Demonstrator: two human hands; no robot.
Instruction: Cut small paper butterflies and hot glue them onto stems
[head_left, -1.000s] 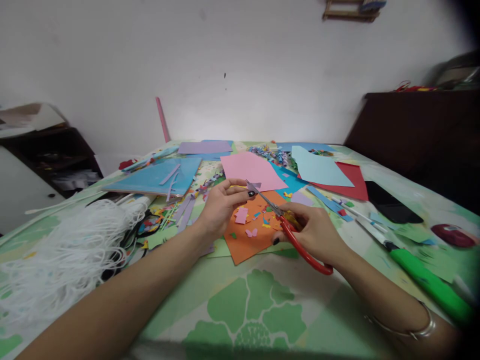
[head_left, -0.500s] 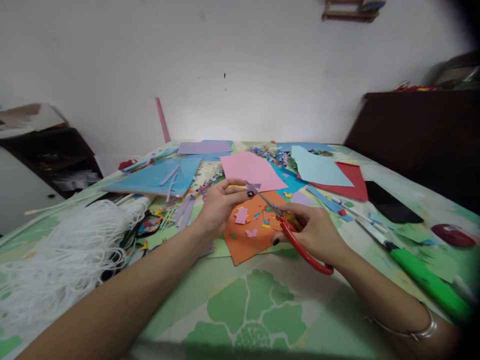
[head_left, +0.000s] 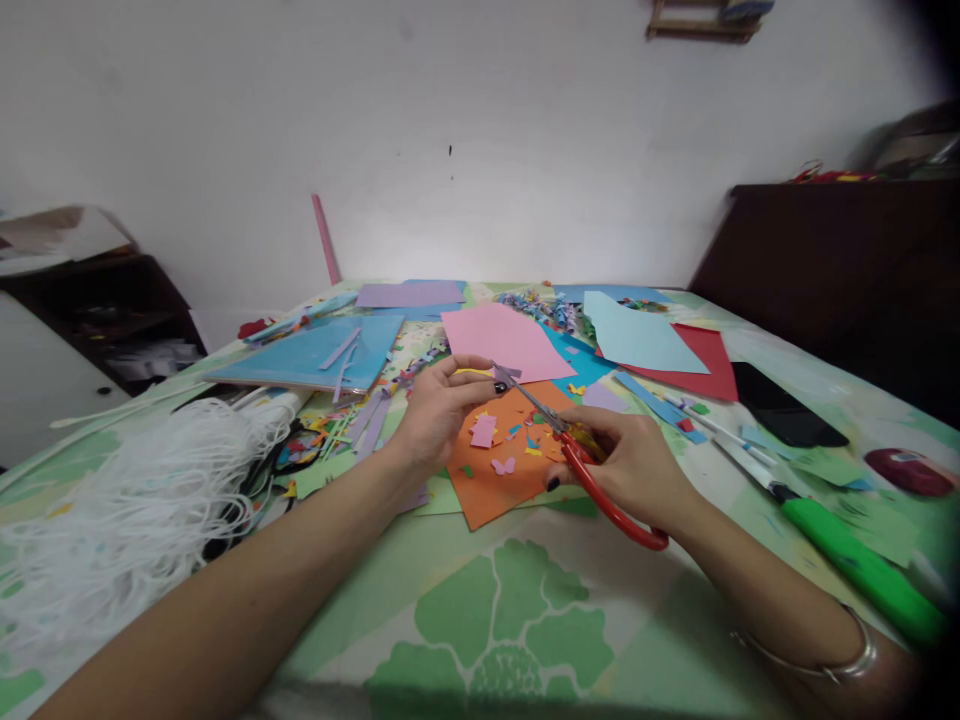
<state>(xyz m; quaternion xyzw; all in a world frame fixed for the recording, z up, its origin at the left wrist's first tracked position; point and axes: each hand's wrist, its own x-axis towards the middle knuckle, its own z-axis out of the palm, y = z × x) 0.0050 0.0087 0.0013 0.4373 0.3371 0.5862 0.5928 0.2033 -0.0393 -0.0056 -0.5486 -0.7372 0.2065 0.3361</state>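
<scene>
My right hand grips a pair of scissors with red handles, its blades pointing up and left. The blade tips meet a small purple paper piece, which my left hand pinches between thumb and fingers. Beneath both hands lies an orange sheet scattered with small scraps, among them a pink butterfly-shaped cutout and a pink rectangle. Just behind the fingers rests a pink sheet. Part of the purple piece is hidden by my left fingers.
White cord is heaped at the left, near a blue folder with purple strips. To the right lie a light blue sheet, a red sheet, a black phone and a green-handled cutter. Several scraps surround them.
</scene>
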